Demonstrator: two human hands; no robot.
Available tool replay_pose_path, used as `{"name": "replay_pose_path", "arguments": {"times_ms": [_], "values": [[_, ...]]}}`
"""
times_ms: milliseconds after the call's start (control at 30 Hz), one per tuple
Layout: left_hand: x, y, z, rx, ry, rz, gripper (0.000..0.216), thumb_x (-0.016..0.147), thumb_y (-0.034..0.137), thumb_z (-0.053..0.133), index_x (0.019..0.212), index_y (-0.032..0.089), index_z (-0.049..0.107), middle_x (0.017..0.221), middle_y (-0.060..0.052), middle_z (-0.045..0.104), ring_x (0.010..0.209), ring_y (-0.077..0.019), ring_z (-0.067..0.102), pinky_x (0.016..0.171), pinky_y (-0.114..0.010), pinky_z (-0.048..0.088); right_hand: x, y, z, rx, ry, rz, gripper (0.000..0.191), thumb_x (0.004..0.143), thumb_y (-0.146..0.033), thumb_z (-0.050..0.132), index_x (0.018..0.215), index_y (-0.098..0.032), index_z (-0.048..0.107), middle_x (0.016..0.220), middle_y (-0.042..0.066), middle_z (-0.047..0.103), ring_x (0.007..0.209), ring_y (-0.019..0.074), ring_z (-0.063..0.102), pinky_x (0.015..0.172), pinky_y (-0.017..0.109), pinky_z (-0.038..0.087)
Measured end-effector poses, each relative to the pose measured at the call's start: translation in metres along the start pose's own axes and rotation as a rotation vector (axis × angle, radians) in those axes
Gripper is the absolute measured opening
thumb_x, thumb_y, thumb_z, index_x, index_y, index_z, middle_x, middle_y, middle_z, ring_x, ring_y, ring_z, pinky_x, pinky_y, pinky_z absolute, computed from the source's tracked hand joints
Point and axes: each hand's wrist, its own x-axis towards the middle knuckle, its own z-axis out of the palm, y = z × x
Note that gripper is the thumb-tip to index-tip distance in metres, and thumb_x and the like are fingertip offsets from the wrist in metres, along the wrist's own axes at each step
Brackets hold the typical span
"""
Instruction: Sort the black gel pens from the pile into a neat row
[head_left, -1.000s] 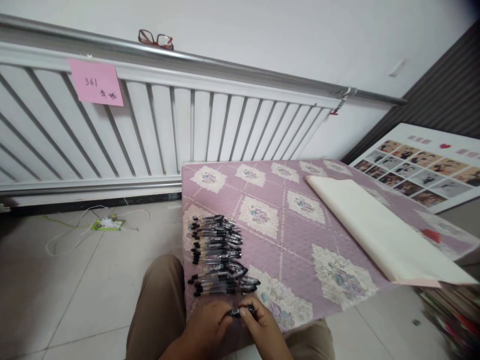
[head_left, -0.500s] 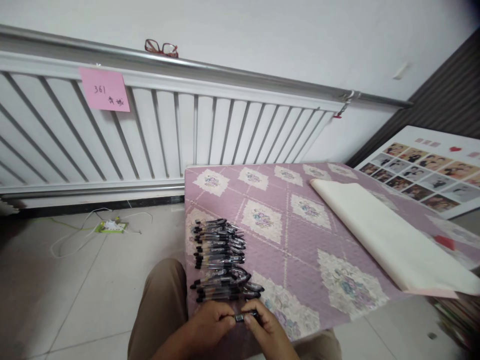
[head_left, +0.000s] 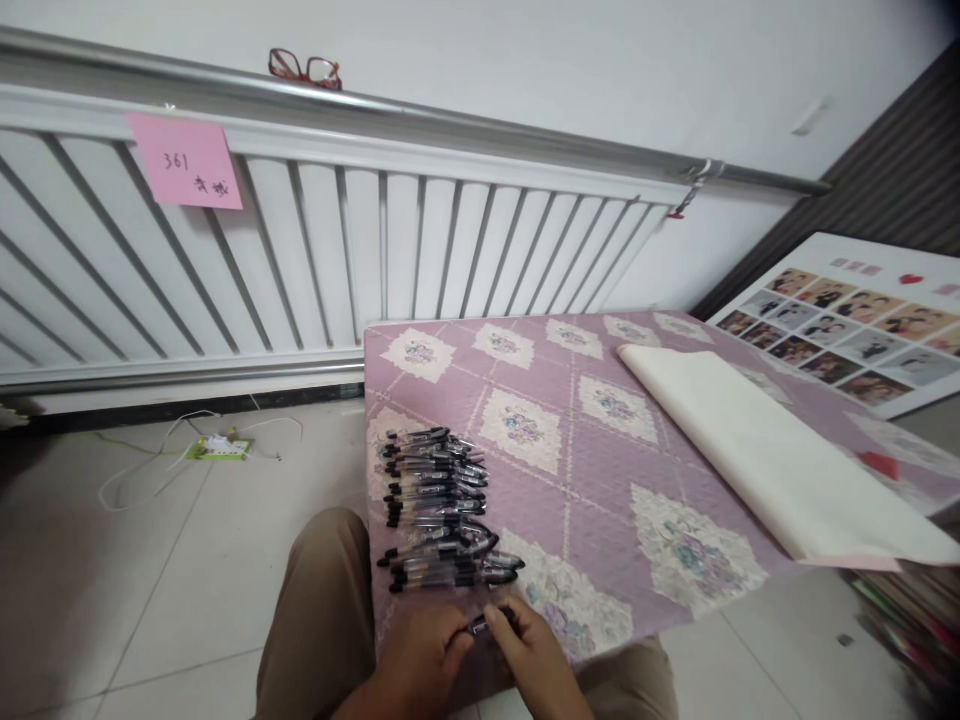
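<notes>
Between my two hands, low over the near edge of the table, is a black pen (head_left: 478, 625). My left hand (head_left: 424, 648) pinches one end of it, and my right hand (head_left: 525, 645) grips the other end with thumb and fingers. Most of the pen is hidden by the fingers. Just beyond my hands lie several black pens with clear barrels (head_left: 435, 490), side by side in a rough column along the table's left side.
The table has a purple floral cloth (head_left: 525, 370). A folded cream sheet (head_left: 720, 440) lies on its right, near a photo board (head_left: 847, 330). Behind stands a white radiator (head_left: 405, 250) with a pink note (head_left: 187, 165) and glasses (head_left: 304, 70). A power strip (head_left: 221, 448) sits on the floor.
My right hand's grip has shifted along the pen, its thumb now stretched upward and forward. The view has tilted slightly; the pens on the table have not moved.
</notes>
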Motion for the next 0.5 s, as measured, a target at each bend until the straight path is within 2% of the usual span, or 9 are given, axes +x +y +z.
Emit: {"name": "replay_pose_path", "arguments": {"times_ms": [167, 267, 400, 500], "values": [[0.003, 0.004, -0.011, -0.033, -0.036, 0.062, 0.022, 0.086, 0.025, 0.042, 0.073, 0.021, 0.058, 0.076, 0.000, 0.065, 0.072, -0.0165, 0.057, 0.063, -0.025, 0.034, -0.005, -0.012, -0.005, 0.080, -0.088, 0.005, 0.028, 0.081, -0.049, 0.056, 0.072, -0.023, 0.054, 0.059, -0.006, 0.045, 0.055, 0.0125, 0.045, 0.052, 0.023, 0.036], [0.007, 0.003, -0.016, -0.078, -0.107, 0.086, 0.024, 0.087, 0.026, 0.040, 0.069, 0.020, 0.054, 0.070, 0.002, 0.061, 0.067, -0.0145, 0.054, 0.059, -0.024, 0.032, -0.008, -0.013, -0.010, 0.070, -0.144, -0.025, 0.023, 0.082, -0.045, 0.054, 0.076, -0.023, 0.055, 0.063, -0.005, 0.048, 0.059, 0.0131, 0.047, 0.055, 0.023, 0.037], [0.014, 0.000, -0.021, -0.141, -0.205, 0.090, 0.026, 0.088, 0.025, 0.039, 0.066, 0.019, 0.051, 0.065, 0.004, 0.055, 0.063, -0.0121, 0.050, 0.054, -0.022, 0.029, -0.008, -0.011, -0.014, 0.004, -0.141, -0.109, 0.020, 0.083, -0.041, 0.051, 0.080, -0.022, 0.057, 0.067, -0.003, 0.051, 0.065, 0.0147, 0.050, 0.062, 0.025, 0.040], [0.016, 0.000, -0.023, -0.111, -0.237, 0.106, 0.026, 0.087, 0.026, 0.040, 0.066, 0.018, 0.053, 0.065, 0.004, 0.055, 0.062, -0.0117, 0.049, 0.054, -0.021, 0.029, -0.006, -0.013, -0.016, -0.093, -0.126, -0.118, 0.013, 0.081, -0.033, 0.050, 0.080, -0.021, 0.056, 0.069, -0.003, 0.054, 0.068, 0.0151, 0.051, 0.064, 0.025, 0.040]]}}
